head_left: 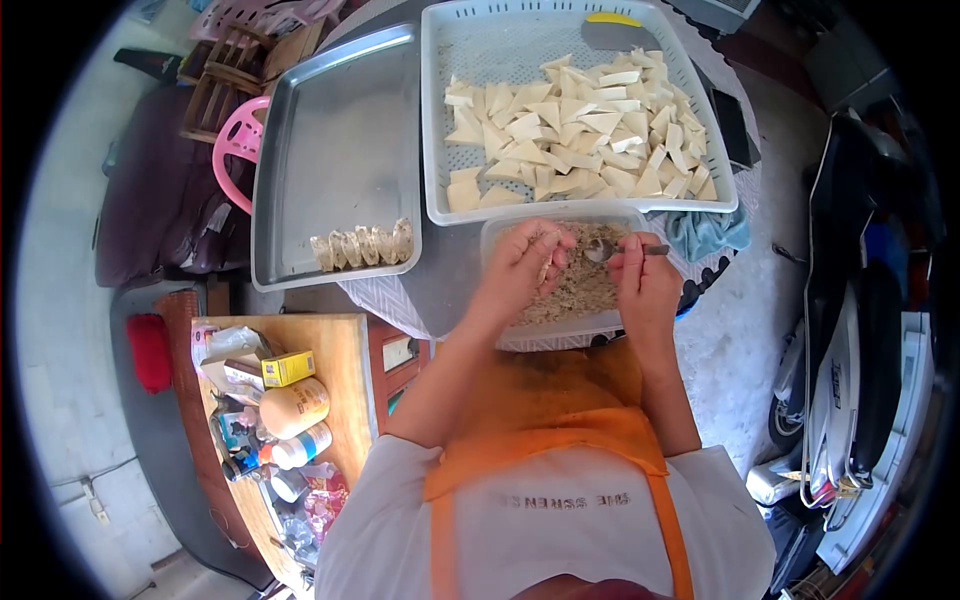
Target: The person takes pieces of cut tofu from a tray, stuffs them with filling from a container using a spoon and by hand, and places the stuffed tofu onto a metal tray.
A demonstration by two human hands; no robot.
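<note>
My left hand [525,265] is closed around a pale tofu piece [547,262], mostly hidden by the fingers, above a plastic tub [490,240] of brownish minced filling [572,292]. In my right hand [637,268] is a metal spoon [598,250], its bowl pointing left over the filling, close to the tofu. Beyond the tub, a white perforated basket [432,120] holds a heap of cut tofu triangles [600,125]. To the left, several filled tofu pieces [362,246] stand in a row at the near end of a metal tray [335,130].
A scraper with a yellow handle [613,18] lies in the basket's far right corner. A teal cloth [708,234] and a dark phone [732,125] are at the right. Bottles and boxes crowd a wooden cabinet top [345,370] at lower left. A pink chair [238,150] is behind the tray.
</note>
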